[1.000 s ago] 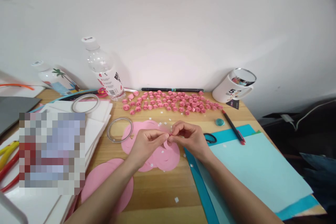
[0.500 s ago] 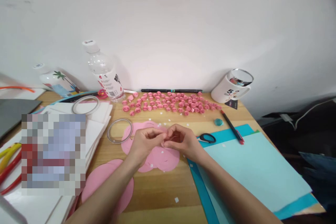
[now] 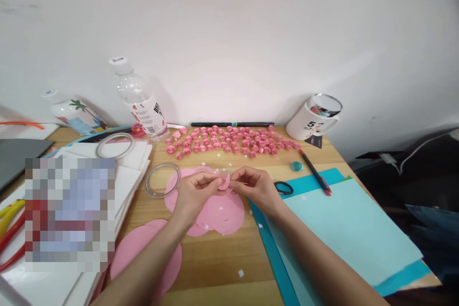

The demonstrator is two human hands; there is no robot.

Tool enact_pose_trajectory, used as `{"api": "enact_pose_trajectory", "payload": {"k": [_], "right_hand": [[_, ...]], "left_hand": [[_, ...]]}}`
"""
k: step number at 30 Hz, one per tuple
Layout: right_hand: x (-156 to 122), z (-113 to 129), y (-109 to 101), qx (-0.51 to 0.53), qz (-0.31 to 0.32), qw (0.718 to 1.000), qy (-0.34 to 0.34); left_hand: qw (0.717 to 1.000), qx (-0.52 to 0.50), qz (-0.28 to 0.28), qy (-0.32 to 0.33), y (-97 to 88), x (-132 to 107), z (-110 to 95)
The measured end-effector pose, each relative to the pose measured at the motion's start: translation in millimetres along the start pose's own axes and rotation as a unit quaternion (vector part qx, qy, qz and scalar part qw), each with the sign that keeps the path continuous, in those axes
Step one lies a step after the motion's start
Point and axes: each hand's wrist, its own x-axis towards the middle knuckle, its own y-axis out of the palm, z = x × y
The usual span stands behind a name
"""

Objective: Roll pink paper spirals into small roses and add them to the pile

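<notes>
My left hand [image 3: 195,192] and my right hand [image 3: 255,187] meet over the middle of the wooden table [image 3: 222,263]. Both pinch a small curled pink paper strip [image 3: 225,182] between their fingertips. Under the hands lie several pink paper circles cut into spirals [image 3: 218,210]. Another pink circle [image 3: 143,253] sits nearer me on the left. Behind the hands, several rows of small rolled pink paper roses [image 3: 229,141] stretch across the table.
Two tape rings [image 3: 162,179] lie left, beside stacked white sheets [image 3: 131,172]. Two plastic bottles [image 3: 138,98] and a white mug [image 3: 313,119] stand by the wall. Scissors [image 3: 284,187], a red pen [image 3: 315,172] and teal paper sheets [image 3: 344,229] lie right.
The hands have kept rolling the pink strip; its curled end, hidden between the fingers half a second ago, now shows as a small flap between the fingertips. The view shifted slightly.
</notes>
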Motion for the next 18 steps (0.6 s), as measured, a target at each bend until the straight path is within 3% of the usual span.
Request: {"api": "enact_pose_trajectory", "payload": {"k": [5, 8, 13, 15, 18], "right_hand": [[-0.6, -2.5, -1.1, -0.03, -0.048, 0.997, -0.048], [-0.5, 1.0, -0.3, -0.025, -0.062, 0.997, -0.034], [-2.2, 5.9, 1.8, -0.058, 0.012, 0.998, 0.022], [-3.4, 5.1, 3.6, -0.058, 0.042, 0.997, 0.033], [-3.9, 2.5, 6.3, -0.051, 0.041, 0.997, 0.03]], "left_hand": [[0.998, 0.035, 0.049, 0.012, -0.2, -1.1, 1.3], [0.999, 0.04, 0.023, 0.022, 0.2, -1.6, 1.0], [0.994, 0.048, -0.051, 0.079, -3.3, 0.4, -1.5], [0.993, 0.05, -0.059, 0.094, -4.8, 1.0, -1.6], [0.99, 0.068, -0.056, 0.111, -4.3, 0.6, -0.1]]}}
